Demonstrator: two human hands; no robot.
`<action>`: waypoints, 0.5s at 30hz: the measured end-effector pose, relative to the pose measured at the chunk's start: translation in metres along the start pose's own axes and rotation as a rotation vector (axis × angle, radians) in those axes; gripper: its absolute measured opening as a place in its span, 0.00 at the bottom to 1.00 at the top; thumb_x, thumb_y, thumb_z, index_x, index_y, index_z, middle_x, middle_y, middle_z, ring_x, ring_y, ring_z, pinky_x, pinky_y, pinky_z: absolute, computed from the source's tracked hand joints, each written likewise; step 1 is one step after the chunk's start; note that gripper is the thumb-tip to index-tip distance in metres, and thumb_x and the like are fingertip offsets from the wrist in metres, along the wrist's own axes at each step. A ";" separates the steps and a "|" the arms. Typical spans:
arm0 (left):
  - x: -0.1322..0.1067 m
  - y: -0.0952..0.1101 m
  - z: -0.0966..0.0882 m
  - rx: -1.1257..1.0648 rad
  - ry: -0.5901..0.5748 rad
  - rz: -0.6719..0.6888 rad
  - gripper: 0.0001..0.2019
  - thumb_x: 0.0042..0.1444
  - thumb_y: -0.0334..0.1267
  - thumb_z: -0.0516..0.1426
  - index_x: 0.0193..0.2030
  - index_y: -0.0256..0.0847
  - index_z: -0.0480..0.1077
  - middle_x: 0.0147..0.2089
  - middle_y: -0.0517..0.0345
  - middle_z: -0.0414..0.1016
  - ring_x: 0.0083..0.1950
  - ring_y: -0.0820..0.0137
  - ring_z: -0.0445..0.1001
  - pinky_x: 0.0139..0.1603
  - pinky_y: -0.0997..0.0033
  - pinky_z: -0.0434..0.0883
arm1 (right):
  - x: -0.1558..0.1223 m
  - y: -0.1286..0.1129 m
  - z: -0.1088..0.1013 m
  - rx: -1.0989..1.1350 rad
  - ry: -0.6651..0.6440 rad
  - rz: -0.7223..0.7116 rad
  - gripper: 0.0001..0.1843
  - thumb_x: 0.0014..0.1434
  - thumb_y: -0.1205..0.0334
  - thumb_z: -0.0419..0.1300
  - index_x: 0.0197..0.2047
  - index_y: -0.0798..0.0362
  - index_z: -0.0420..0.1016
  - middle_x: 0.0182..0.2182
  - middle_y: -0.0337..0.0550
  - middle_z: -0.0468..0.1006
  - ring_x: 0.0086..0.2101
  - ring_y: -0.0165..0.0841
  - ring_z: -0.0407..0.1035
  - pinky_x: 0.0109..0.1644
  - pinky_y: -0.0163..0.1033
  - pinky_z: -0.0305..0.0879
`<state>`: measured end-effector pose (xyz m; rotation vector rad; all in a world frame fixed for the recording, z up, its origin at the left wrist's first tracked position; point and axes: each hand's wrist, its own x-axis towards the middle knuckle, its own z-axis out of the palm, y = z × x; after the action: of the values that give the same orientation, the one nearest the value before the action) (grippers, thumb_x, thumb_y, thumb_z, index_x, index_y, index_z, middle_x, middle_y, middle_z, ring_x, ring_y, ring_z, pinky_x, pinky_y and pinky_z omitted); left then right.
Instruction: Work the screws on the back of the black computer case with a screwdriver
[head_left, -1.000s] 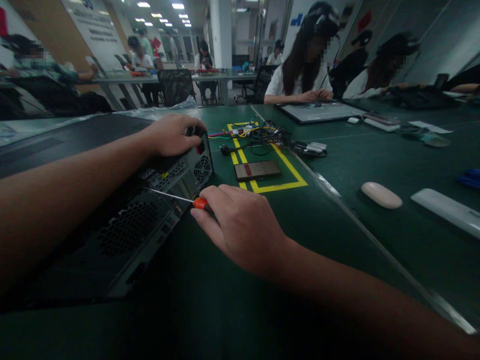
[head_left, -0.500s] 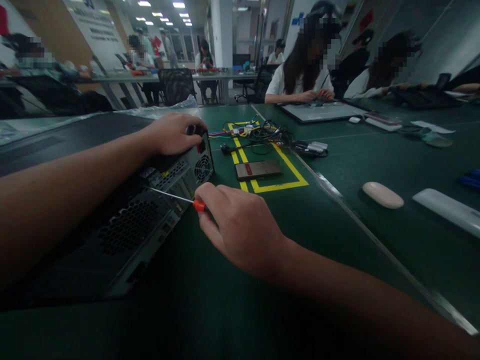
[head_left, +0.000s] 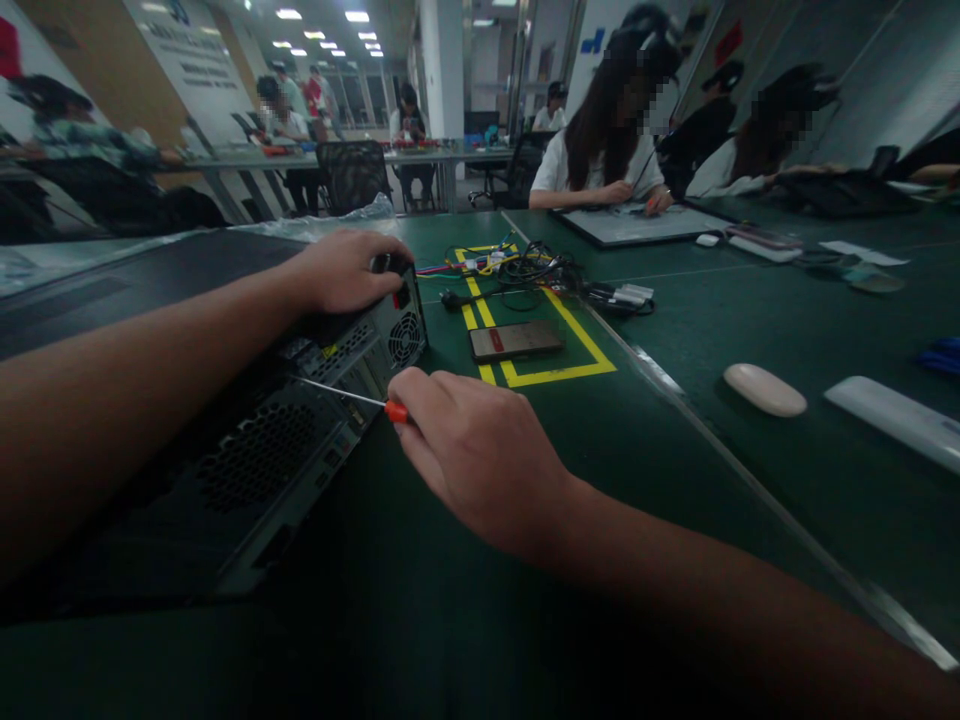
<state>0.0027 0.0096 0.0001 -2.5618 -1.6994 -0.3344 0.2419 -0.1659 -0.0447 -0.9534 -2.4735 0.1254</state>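
Observation:
A black desktop computer case (head_left: 255, 450) lies at the left with its vented back panel facing right. My left hand (head_left: 349, 268) grips the case's far top corner, fingers curled over the edge beside the power socket and a red switch. Closed round an orange-handled screwdriver (head_left: 396, 411) is my right hand (head_left: 480, 455), in front of the panel. The thin metal shaft points left, and its tip meets the back panel near the expansion slots. Whatever the tip touches is too small and dark to make out. Most of the handle is hidden inside my fingers.
Beyond the case, a phone (head_left: 517, 341) lies within yellow tape (head_left: 600, 365) on the green table. Tangled cables (head_left: 540, 268) sit behind it. At the right are a pale mouse (head_left: 765, 389) and a white oblong object (head_left: 896, 420). A co-worker (head_left: 607, 130) sits across the table.
My right hand has shifted very slightly on the screwdriver, while the shaft stays against the panel. My left hand and the case hold still. The co-worker's hands across the table have moved apart.

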 end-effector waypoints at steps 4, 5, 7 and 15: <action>0.000 -0.001 0.000 0.007 -0.008 0.001 0.35 0.62 0.51 0.57 0.73 0.44 0.81 0.67 0.43 0.85 0.67 0.43 0.80 0.75 0.44 0.73 | -0.001 0.001 0.002 0.013 0.025 -0.017 0.13 0.85 0.65 0.56 0.64 0.50 0.77 0.42 0.41 0.82 0.39 0.35 0.74 0.37 0.40 0.55; 0.000 -0.001 0.000 0.013 -0.009 0.001 0.35 0.63 0.51 0.57 0.74 0.43 0.81 0.67 0.43 0.85 0.68 0.43 0.80 0.75 0.43 0.73 | -0.001 0.001 0.002 0.013 0.026 -0.016 0.13 0.85 0.65 0.56 0.65 0.50 0.77 0.42 0.41 0.82 0.39 0.35 0.74 0.37 0.40 0.55; 0.000 0.000 -0.001 0.023 -0.012 0.004 0.35 0.63 0.51 0.56 0.73 0.41 0.81 0.67 0.42 0.85 0.68 0.42 0.80 0.76 0.42 0.72 | -0.001 0.001 0.002 0.011 0.017 -0.010 0.12 0.85 0.65 0.56 0.64 0.50 0.77 0.42 0.41 0.82 0.39 0.35 0.74 0.38 0.39 0.56; -0.001 0.001 -0.002 0.014 -0.007 0.006 0.33 0.62 0.48 0.58 0.72 0.41 0.81 0.67 0.42 0.86 0.67 0.42 0.81 0.74 0.41 0.73 | 0.000 0.001 0.002 0.010 0.011 -0.001 0.14 0.84 0.65 0.56 0.66 0.49 0.77 0.43 0.41 0.82 0.40 0.34 0.75 0.39 0.38 0.58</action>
<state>0.0036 0.0083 0.0016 -2.5608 -1.6906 -0.3128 0.2414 -0.1652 -0.0465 -0.9458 -2.4613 0.1311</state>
